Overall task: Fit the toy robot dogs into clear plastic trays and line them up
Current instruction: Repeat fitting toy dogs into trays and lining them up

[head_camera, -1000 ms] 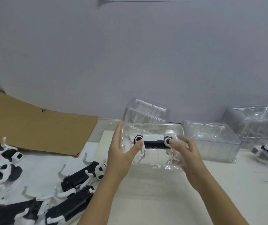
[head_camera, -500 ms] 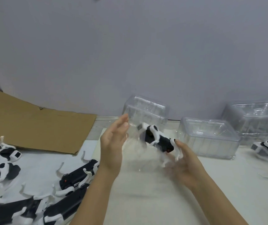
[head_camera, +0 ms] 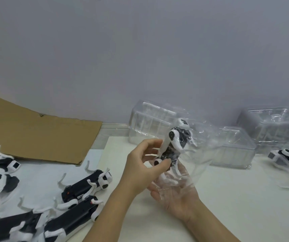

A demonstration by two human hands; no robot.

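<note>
While the right hand (head_camera: 177, 198) lies palm up, fingers spread beneath a thin, glossy clear tray (head_camera: 198, 154), the left hand (head_camera: 143, 166) pinches the lower end of the toy robot dog (head_camera: 176, 140) between thumb and curled fingers. The dog is hard black-and-white plastic with rounded joints. It sits inside the crinkled tray, above both hands and off the matte white worktop (head_camera: 227, 198). Its long axis stands nearly upright, the top leaning right toward the far edge. Which end is the head cannot be told.

A plain grey wall (head_camera: 140, 49) rises behind a white table (head_camera: 236, 198) with brown cardboard (head_camera: 35, 137).
</note>
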